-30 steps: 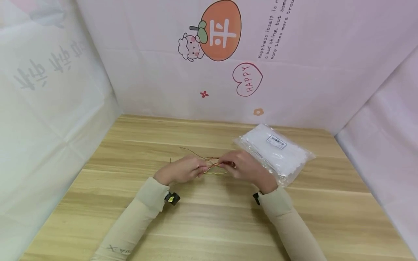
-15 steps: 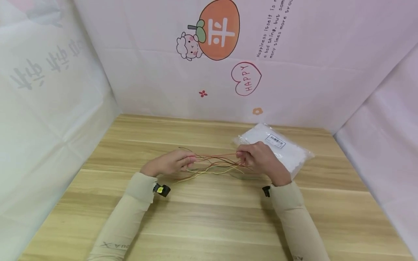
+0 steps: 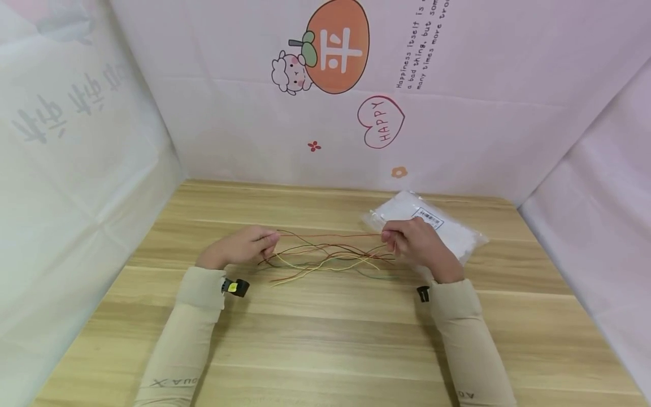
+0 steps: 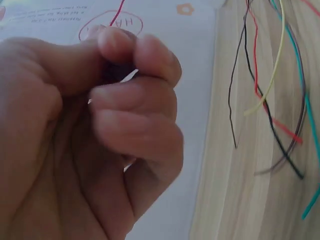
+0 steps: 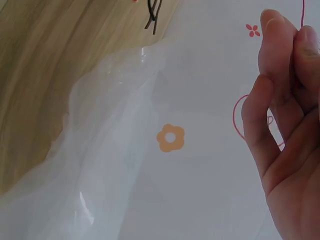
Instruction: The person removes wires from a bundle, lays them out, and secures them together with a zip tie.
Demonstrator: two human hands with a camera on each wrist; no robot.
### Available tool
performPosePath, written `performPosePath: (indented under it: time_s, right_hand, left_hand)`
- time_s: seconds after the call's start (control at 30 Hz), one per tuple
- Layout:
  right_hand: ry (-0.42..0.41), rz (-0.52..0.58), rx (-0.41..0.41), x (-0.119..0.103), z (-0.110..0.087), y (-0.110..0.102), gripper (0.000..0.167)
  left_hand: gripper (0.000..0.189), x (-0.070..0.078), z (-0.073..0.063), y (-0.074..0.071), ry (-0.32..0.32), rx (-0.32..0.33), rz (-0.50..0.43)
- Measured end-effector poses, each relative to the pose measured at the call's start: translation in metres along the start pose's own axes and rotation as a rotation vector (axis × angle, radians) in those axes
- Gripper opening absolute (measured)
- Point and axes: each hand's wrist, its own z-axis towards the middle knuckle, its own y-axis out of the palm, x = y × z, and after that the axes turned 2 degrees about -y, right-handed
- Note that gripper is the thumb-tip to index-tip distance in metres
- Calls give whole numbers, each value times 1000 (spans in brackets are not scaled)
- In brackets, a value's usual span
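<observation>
One thin red wire (image 3: 330, 236) stretches nearly straight from hand to hand in the head view. My left hand (image 3: 244, 246) pinches its left end between thumb and forefinger; in the left wrist view the red wire (image 4: 118, 13) rises from the fingertips. The right end is pinched by my right hand (image 3: 419, 246), and the right wrist view shows the red wire (image 5: 303, 14) leaving thumb and forefinger. Below and between the hands lies a loose bunch of wires (image 3: 325, 268) in yellow, green, black and red, crossing on the wooden table (image 3: 325, 339).
Behind my right hand lies a clear plastic bag (image 3: 460, 240) of white contents with a barcode label. White printed cloth (image 3: 244, 130) walls the table at the back and both sides. A small black camera (image 3: 239, 287) sits at my left wrist.
My hands have moved apart, left hand leftward and right hand rightward. The red wire has come out of the bunch between them, and the other wires now lie spread on the table.
</observation>
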Motion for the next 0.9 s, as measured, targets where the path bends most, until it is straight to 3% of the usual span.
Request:
performPosePath:
  time_s: [0.27, 0.43, 0.6, 0.9]
  right_hand:
    - [37, -30, -53, -1, 1, 5, 31]
    - [37, -71, -64, -4, 4, 9, 33]
    - [32, -83, -83, -5, 5, 12, 34]
    - [42, -111, -112, -3, 4, 15, 34]
  left_hand:
    - [37, -5, -3, -2, 46, 152, 306]
    - [35, -5, -5, -1, -12, 219, 422]
    - [31, -10, -4, -1, -58, 232, 449]
    - [29, -12, -5, 1, -118, 187, 450]
